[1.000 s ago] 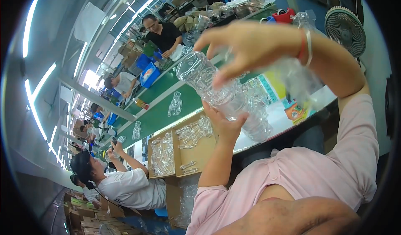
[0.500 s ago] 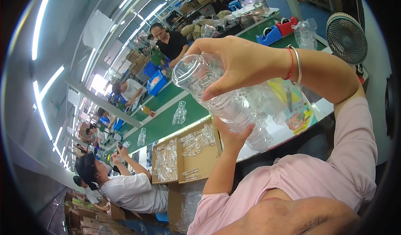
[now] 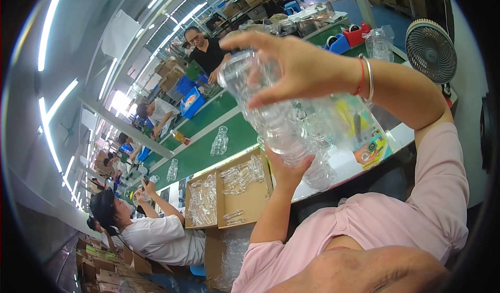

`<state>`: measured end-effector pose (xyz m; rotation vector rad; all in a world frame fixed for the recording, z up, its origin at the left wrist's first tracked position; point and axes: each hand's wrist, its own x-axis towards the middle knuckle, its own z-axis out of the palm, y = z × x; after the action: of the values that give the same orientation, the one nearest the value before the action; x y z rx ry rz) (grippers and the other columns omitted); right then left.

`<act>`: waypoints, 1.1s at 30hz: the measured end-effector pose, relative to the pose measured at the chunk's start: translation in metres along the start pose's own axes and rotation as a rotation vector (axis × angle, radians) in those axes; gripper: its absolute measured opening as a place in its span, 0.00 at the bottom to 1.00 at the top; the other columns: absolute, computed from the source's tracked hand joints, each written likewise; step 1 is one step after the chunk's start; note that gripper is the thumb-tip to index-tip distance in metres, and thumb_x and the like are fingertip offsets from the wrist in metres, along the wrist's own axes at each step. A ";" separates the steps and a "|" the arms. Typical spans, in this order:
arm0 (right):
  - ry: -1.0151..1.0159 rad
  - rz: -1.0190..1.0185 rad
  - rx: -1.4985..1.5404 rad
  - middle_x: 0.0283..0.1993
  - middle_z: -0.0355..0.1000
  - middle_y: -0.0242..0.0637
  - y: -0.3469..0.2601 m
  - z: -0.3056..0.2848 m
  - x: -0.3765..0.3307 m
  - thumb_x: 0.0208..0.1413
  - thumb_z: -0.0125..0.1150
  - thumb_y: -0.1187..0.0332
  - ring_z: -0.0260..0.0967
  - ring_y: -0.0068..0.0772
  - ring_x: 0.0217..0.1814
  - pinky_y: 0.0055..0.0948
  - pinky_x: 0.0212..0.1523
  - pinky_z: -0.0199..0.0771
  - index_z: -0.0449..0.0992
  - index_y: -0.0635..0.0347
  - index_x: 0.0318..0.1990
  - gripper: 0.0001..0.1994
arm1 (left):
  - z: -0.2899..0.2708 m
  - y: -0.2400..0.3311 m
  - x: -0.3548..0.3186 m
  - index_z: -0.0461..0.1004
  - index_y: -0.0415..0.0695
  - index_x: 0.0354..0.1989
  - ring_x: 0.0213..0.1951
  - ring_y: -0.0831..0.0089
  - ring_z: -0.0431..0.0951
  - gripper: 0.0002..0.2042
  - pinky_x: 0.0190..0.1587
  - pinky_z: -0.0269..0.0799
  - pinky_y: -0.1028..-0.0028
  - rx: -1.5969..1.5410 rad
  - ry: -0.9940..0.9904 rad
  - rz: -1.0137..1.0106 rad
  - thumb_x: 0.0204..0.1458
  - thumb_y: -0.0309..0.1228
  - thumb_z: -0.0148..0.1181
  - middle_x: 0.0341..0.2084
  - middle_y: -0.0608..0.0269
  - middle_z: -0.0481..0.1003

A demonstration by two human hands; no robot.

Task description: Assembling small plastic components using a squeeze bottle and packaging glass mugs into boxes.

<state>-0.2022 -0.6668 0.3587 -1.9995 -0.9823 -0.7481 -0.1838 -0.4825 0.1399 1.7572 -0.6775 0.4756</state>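
A clear, ribbed plastic bottle (image 3: 278, 129) slants across in front of me, its wide round end up and to the left. My left hand (image 3: 291, 170) is wrapped round its lower part, thumb on the near side. Around the upper end, my right hand (image 3: 291, 66) has its thumb against the plastic and some fingers behind it, seen through the clear wall; the index finger is lifted off and blurred. More clear plastic lies behind the bottle, over a colourful printed sheet (image 3: 372, 147); its shape is hard to make out.
Left of my hands, a cardboard box (image 3: 242, 220) holds several clear plastic pieces. Similar clear pieces (image 3: 220, 141) stand on the green table (image 3: 200, 149). A co-worker in white (image 3: 166, 241) sits at the left. Tape dispensers (image 3: 357, 34) and a fan (image 3: 431, 50) are at the far right.
My right hand's fingers have spread wider, the index finger rising off the bottle's upper end. The bottle's upper end has shifted slightly. My left hand keeps its hold.
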 end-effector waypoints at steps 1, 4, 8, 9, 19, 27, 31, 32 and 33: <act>0.022 0.028 0.040 0.63 0.54 0.39 0.003 -0.006 0.003 0.41 0.68 0.58 0.71 0.32 0.44 0.30 0.49 0.67 0.59 0.55 0.56 0.34 | -0.001 0.001 0.000 0.41 0.29 0.60 0.56 0.56 0.57 0.55 0.59 0.52 0.64 0.061 -0.029 0.036 0.26 0.38 0.75 0.54 0.44 0.54; 0.185 -0.003 -0.116 0.56 0.61 0.40 0.016 -0.038 0.017 0.44 0.64 0.58 0.70 0.37 0.46 0.31 0.51 0.66 0.61 0.54 0.55 0.30 | -0.008 -0.006 -0.002 0.44 0.30 0.59 0.53 0.58 0.61 0.53 0.56 0.56 0.66 0.003 0.009 0.002 0.25 0.34 0.76 0.51 0.47 0.58; 0.518 0.043 -0.045 0.43 0.71 0.40 0.030 -0.099 0.008 0.46 0.61 0.49 0.68 0.38 0.45 0.32 0.55 0.60 0.67 0.62 0.50 0.29 | -0.001 0.003 0.003 0.48 0.34 0.57 0.49 0.62 0.66 0.49 0.52 0.62 0.67 -0.092 -0.045 -0.019 0.25 0.30 0.75 0.48 0.51 0.62; 0.525 -0.065 -0.413 0.43 0.71 0.40 0.058 -0.119 -0.001 0.44 0.63 0.50 0.68 0.39 0.44 0.31 0.52 0.63 0.64 0.61 0.53 0.32 | 0.003 0.010 0.008 0.50 0.36 0.56 0.48 0.64 0.67 0.46 0.51 0.63 0.68 -0.175 -0.075 -0.030 0.26 0.29 0.74 0.47 0.53 0.63; 0.099 0.457 -0.599 0.55 0.63 0.43 0.204 -0.061 -0.138 0.44 0.64 0.63 0.68 0.43 0.49 0.34 0.50 0.67 0.59 0.47 0.55 0.29 | -0.004 0.013 0.003 0.51 0.38 0.56 0.47 0.67 0.66 0.44 0.50 0.64 0.69 -0.199 -0.048 -0.037 0.30 0.33 0.74 0.45 0.58 0.63; -0.089 0.670 -0.476 0.47 0.69 0.46 0.243 -0.007 -0.225 0.41 0.65 0.65 0.67 0.48 0.51 0.38 0.49 0.67 0.57 0.49 0.55 0.31 | -0.018 0.002 0.003 0.43 0.35 0.59 0.56 0.60 0.57 0.52 0.59 0.52 0.62 -0.016 0.008 0.149 0.33 0.54 0.68 0.53 0.51 0.56; -0.174 0.755 -0.485 0.47 0.69 0.48 0.236 -0.021 -0.222 0.40 0.67 0.63 0.66 0.51 0.50 0.38 0.48 0.66 0.56 0.52 0.56 0.34 | -0.016 0.021 0.008 0.40 0.35 0.60 0.58 0.59 0.55 0.52 0.60 0.49 0.62 -0.154 0.001 0.094 0.35 0.53 0.67 0.55 0.51 0.53; -0.174 0.737 -0.487 0.46 0.70 0.49 0.234 -0.025 -0.222 0.41 0.66 0.60 0.67 0.51 0.49 0.39 0.47 0.66 0.56 0.52 0.56 0.34 | -0.015 0.022 0.008 0.40 0.36 0.60 0.58 0.59 0.55 0.51 0.60 0.50 0.62 -0.205 0.014 0.099 0.36 0.50 0.67 0.55 0.51 0.53; -0.172 0.714 -0.489 0.44 0.70 0.50 0.232 -0.030 -0.221 0.42 0.66 0.56 0.67 0.52 0.48 0.39 0.46 0.67 0.56 0.52 0.56 0.34 | -0.014 0.022 0.009 0.40 0.36 0.61 0.58 0.60 0.55 0.50 0.59 0.50 0.62 -0.254 0.029 0.108 0.37 0.48 0.67 0.56 0.51 0.52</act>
<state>-0.1313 -0.8696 0.1189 -2.6350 -0.1099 -0.4350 -0.1909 -0.4755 0.1655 1.4778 -0.7799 0.4662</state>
